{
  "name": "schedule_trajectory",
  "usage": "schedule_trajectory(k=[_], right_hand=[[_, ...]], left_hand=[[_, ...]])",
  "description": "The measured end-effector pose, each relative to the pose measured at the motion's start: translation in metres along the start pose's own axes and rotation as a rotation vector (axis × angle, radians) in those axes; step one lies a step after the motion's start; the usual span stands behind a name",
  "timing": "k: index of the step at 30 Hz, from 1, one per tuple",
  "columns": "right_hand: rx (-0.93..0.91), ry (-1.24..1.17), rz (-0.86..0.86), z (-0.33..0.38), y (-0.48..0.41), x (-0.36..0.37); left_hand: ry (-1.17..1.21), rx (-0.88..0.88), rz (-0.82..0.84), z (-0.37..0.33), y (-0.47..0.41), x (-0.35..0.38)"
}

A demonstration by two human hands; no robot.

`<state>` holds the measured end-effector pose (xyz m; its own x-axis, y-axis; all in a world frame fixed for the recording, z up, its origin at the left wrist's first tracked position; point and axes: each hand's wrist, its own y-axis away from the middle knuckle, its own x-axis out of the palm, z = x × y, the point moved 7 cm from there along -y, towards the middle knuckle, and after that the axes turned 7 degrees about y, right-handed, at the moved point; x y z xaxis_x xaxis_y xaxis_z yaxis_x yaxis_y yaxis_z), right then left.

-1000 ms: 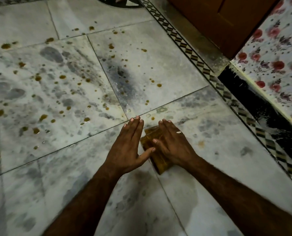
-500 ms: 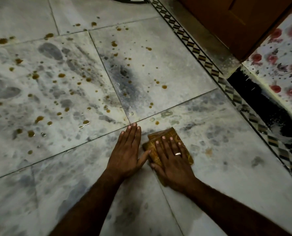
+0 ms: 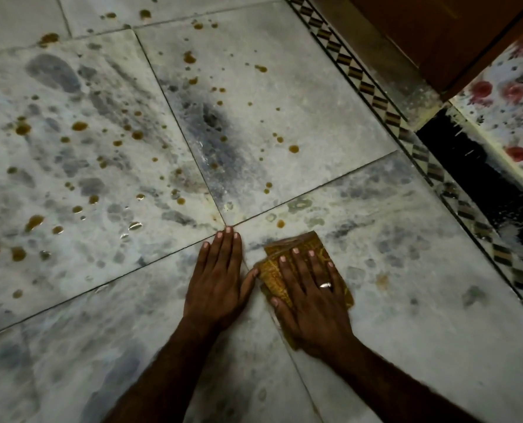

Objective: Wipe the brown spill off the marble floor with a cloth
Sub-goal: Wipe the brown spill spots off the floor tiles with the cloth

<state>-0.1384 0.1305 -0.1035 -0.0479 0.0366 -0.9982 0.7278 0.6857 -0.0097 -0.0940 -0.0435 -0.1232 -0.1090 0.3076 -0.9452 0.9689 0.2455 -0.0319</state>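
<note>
Head view: folded yellow-brown cloth [image 3: 297, 242] lies on the marble floor [image 3: 284, 102] at lower centre, pressed under the right hand [image 3: 312, 300], fingers straight and spread; left hand [image 3: 217, 282] flat on bare floor just beside it. Versus 1 s ago, the cloth shows beyond the right fingertips rather than between the hands. Brown spill drops [image 3: 80, 126] scatter across the upper left, nearest one just above the cloth; patterned border [image 3: 358, 71] upper right.

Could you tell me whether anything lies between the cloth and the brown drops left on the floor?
Toward the nearest drop, just beyond the cloth under the right hand, only bare marble shows. The left hand lies flat beside the cloth, between it and the spatter on the left.
</note>
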Motion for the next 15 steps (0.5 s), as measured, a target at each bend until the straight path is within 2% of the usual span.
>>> schedule_trajectory(k=[6,11,15], right_hand=[[0.156,0.007,-0.030,-0.016,-0.029,0.001],[0.272,0.019,-0.032,-0.041,-0.098,0.004],[0.224,0.003,-0.032,-0.023,-0.151,0.004]], left_hand=[[-0.014,-0.047,-0.010,0.002,0.002,-0.002],[-0.006,-0.066,-0.017,0.001,0.000,-0.004],[0.023,-0.112,-0.029,0.004,-0.001,-0.003]])
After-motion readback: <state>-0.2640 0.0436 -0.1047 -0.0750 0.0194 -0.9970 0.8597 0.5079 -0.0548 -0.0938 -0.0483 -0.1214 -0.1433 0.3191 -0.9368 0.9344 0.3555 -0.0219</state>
